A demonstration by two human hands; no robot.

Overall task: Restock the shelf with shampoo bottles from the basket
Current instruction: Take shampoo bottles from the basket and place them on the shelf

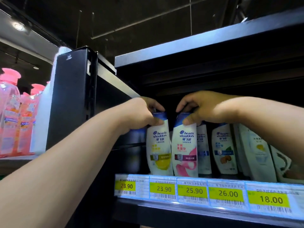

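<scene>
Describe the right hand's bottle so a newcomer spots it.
On the shelf with yellow price tags, above the 25.90 tag, stands a white bottle gripped by the right hand. Only it has a pink swirl; the left neighbour shows yellow.

The lemon bottle (158, 145) is coloured white, with a blue cap, a yellow fruit motif and an olive band. The swirl bottle (185, 150) is likewise white and blue-capped, patterned with pink ribbons and a maroon band. The nut bottle (224, 152) is printed with brown nuts and a green leaf. Lime-yellow price tags (194, 191), edged in pale blue, are carried on the black shelf (205, 216). The pink bottles (9, 109) are pink-capped.
</scene>
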